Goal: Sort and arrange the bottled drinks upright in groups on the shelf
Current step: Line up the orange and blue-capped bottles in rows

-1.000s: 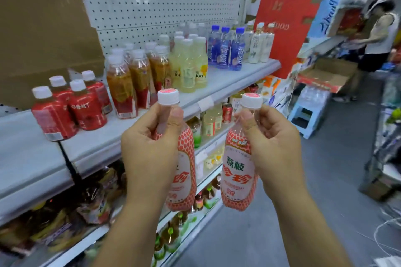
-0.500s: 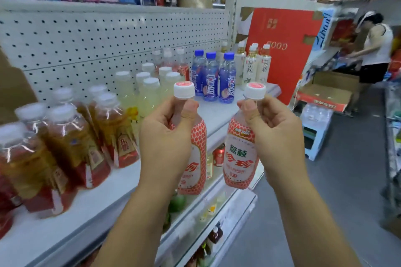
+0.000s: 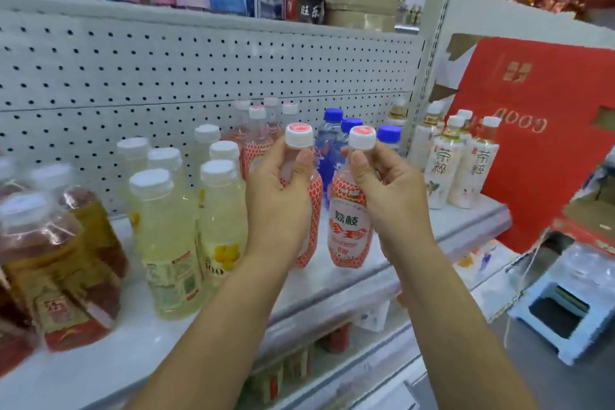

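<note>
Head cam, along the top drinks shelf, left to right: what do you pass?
Amber tea bottles → pale yellow bottles → left hand gripping a lychee bottle → right hand gripping a second lychee bottle → white tea bottles → red carton. Blue-capped bottles sit behind the hands, so skipped.

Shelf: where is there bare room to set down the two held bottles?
Bare shelf front between the pale yellow bottles and white tea bottles. Crowded behind: netted bottles, blue-capped bottles; left, amber bottles.
</note>
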A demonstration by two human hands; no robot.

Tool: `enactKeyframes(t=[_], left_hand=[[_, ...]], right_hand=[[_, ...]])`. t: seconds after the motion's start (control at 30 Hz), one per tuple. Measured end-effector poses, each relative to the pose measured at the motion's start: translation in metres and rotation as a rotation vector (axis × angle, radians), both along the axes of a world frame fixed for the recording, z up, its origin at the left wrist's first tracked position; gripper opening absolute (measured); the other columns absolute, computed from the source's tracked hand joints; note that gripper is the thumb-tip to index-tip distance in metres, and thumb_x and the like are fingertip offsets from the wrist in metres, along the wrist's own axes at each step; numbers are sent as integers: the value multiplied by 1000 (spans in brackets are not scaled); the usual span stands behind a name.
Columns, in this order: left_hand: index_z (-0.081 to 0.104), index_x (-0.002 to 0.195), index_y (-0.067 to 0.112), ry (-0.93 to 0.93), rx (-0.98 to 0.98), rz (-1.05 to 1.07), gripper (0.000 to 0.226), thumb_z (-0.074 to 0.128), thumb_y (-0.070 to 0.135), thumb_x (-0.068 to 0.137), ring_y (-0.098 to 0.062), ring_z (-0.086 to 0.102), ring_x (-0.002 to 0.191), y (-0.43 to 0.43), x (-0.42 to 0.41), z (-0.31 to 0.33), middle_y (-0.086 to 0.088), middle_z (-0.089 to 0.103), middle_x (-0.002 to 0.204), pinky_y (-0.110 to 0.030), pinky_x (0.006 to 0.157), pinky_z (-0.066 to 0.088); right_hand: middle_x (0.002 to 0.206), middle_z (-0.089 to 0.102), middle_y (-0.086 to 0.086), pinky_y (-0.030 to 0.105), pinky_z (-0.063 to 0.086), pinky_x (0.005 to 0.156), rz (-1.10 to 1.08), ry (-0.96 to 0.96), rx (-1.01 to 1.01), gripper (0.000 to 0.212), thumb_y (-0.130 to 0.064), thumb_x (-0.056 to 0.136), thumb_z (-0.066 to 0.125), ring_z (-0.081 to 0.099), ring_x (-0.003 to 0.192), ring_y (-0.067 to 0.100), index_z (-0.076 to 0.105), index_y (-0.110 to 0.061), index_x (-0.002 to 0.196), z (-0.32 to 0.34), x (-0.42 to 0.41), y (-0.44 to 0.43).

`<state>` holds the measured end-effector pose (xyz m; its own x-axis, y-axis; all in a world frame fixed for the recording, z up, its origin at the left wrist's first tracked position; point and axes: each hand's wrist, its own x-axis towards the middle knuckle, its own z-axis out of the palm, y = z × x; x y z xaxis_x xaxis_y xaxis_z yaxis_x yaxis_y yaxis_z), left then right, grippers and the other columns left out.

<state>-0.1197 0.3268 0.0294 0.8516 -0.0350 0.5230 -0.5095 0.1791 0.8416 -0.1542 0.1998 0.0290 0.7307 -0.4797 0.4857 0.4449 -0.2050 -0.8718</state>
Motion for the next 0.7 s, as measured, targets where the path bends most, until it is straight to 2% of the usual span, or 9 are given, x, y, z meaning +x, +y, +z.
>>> enactKeyframes(t=[0.07,0.17,0.23,0.33,0.4,0.5,0.57,0.63,0.7], left_hand=[[68,120,24,21,9,99,23,57,18,101,1,66,107,-23,19,-7,15,74,109,-24,95,52],[68,122,22,72,38,235,24,57,19,101,0,66,108,-44,44,-12,12,73,112,-22,97,51],[67,120,22,100,39,303,22,55,22,102,7,64,102,-51,57,-12,14,72,109,-13,89,50],[63,118,30,136,108,416,19,52,25,104,21,58,90,-56,77,-12,24,67,101,-1,77,42],[62,125,27,144,150,481,23,50,27,104,13,60,99,-57,90,-12,21,68,107,-10,85,44],[58,129,29,160,243,563,31,47,40,103,-9,61,114,-54,107,-19,10,67,120,-35,101,47],[56,128,29,159,331,606,38,45,50,98,-17,59,116,-50,111,-23,6,64,119,-47,102,47],[53,135,24,155,437,625,41,49,42,98,-22,55,120,-47,105,-26,-1,61,122,-48,104,44],[44,146,19,160,542,616,48,53,27,100,-21,48,128,-45,92,-29,-3,54,132,-44,110,39]], right_hand=[[110,76,-5,39,56,97,78,38,-41,27,-20,98,64,70,108,14,70,-13,124,-5,29,-20],[105,76,-11,26,54,89,197,54,-84,24,-16,99,62,69,101,5,70,-11,121,-12,70,-39],[99,76,-12,23,54,86,254,61,-74,19,-15,100,60,68,94,2,71,-12,116,-14,93,-47],[106,76,-8,24,54,87,322,70,-73,21,-19,102,58,68,99,4,70,-17,119,-17,122,-53],[112,74,-8,27,55,91,353,62,-97,24,-22,103,57,68,106,6,67,-18,124,-20,136,-52],[117,71,-9,31,53,98,370,52,-126,30,-30,102,57,65,112,6,61,-19,130,-26,143,-48],[116,69,-16,30,52,99,359,61,-144,32,-38,101,55,63,111,-2,58,-24,130,-31,142,-46],[120,65,-21,34,53,100,329,83,-175,33,-44,100,53,60,114,-5,54,-31,130,-37,137,-47],[130,61,-17,38,52,102,296,101,-208,37,-40,100,55,57,121,0,49,-32,136,-43,129,-49]])
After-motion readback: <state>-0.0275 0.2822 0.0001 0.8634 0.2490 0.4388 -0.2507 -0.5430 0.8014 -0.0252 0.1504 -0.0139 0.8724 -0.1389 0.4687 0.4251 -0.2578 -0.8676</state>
